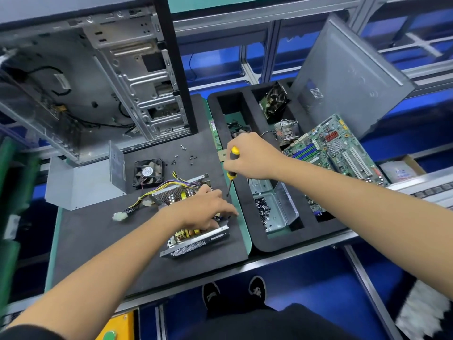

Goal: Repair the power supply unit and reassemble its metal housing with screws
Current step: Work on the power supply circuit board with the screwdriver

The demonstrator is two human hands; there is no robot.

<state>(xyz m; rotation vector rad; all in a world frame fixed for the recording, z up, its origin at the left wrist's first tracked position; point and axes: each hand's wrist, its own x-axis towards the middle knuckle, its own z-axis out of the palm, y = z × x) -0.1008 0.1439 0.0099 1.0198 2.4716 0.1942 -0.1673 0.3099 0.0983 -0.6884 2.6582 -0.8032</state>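
The open power supply unit (193, 244) lies on the black mat (98, 236), its circuit board exposed and its cable bundle (137, 204) trailing left. My left hand (206, 209) rests on the board, fingers reaching toward its right edge. My right hand (250, 157) grips a black-and-yellow screwdriver (231, 171), tip pointing down just right of the unit. The metal housing cover (81, 185) stands to the left. A black fan (148, 173) lies behind the unit, with loose screws (183, 155) scattered on the mat.
A stripped computer case (98, 89) stands at the back left. A black foam tray (282, 239) on the right holds a clear box of screws (269, 209), a heatsink (285, 130) and a motherboard (338, 150). A grey side panel (348, 77) leans behind it.
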